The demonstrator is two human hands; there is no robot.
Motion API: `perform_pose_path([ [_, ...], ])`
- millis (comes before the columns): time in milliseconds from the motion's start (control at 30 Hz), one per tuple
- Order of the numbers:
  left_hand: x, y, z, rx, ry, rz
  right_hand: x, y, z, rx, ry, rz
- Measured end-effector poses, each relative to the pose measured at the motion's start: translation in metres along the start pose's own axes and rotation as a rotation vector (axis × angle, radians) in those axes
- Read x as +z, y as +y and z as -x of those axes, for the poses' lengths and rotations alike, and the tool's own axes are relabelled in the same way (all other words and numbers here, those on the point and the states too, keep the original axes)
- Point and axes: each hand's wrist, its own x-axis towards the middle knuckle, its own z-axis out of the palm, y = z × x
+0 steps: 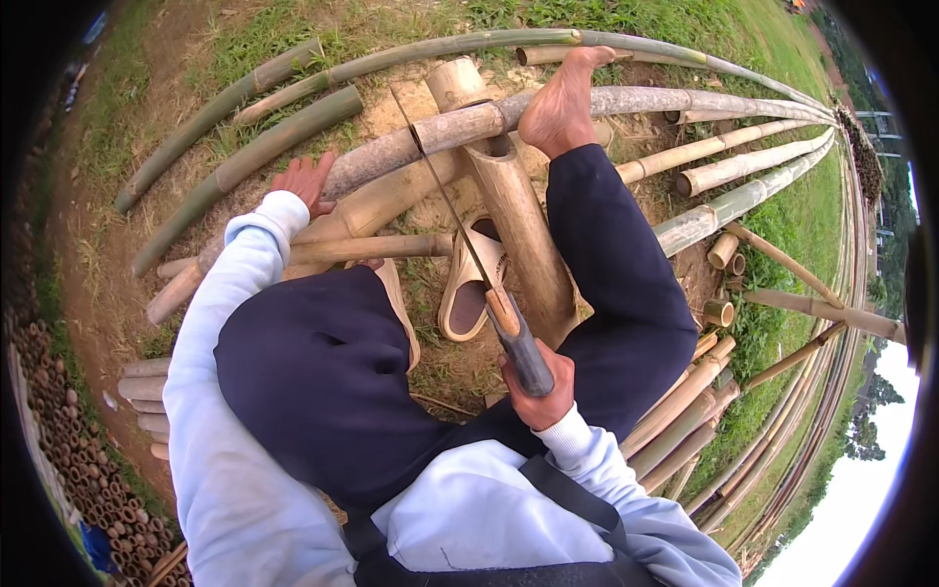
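A long bamboo pole (391,157) lies slantwise before me across a thicker bamboo support (523,230). My left hand (305,184) is closed over the pole toward its left part, fingers laid across its top. In my right hand (548,391) is the dark grip of a handsaw (503,311), whose thin blade runs away from me and crosses the pole. The blade meets the pole between my left hand and my bare right foot (559,110), which presses on the pole farther right. How deep the blade sits in the bamboo I cannot tell.
An empty beige sandal (462,311) lies between my legs. Green bamboo lengths (245,147) rest on the ground at the far left. More poles (753,161) stretch off to the right. Cut bamboo pieces (685,421) lie by my right knee, and a large stack (108,489) stands lower left.
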Motion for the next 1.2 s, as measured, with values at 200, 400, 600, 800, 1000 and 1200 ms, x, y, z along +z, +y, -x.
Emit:
perform_pose_path([
  [200,0.029,-0.016,0.012,0.018,0.046,-0.012,0.055,0.026,-0.096,-0.096,0.087,-0.067],
  [400,0.033,-0.072,0.062,-0.088,0.041,0.037,0.028,0.019,-0.016,-0.165,0.087,-0.048],
  [600,-0.003,-0.111,0.122,-0.137,0.038,0.008,0.012,0.017,-0.012,-0.240,0.146,-0.153],
  [800,0.019,-0.139,0.250,-0.089,-0.010,-0.117,0.001,-0.005,-0.033,-0.277,0.237,-0.169],
  [1000,0.061,-0.129,0.384,-0.085,-0.132,-0.159,-0.015,-0.005,-0.040,-0.344,0.268,-0.088],
  [1200,0.115,-0.103,0.502,-0.133,-0.282,-0.082,-0.014,0.003,-0.040,-0.313,0.249,-0.125],
])
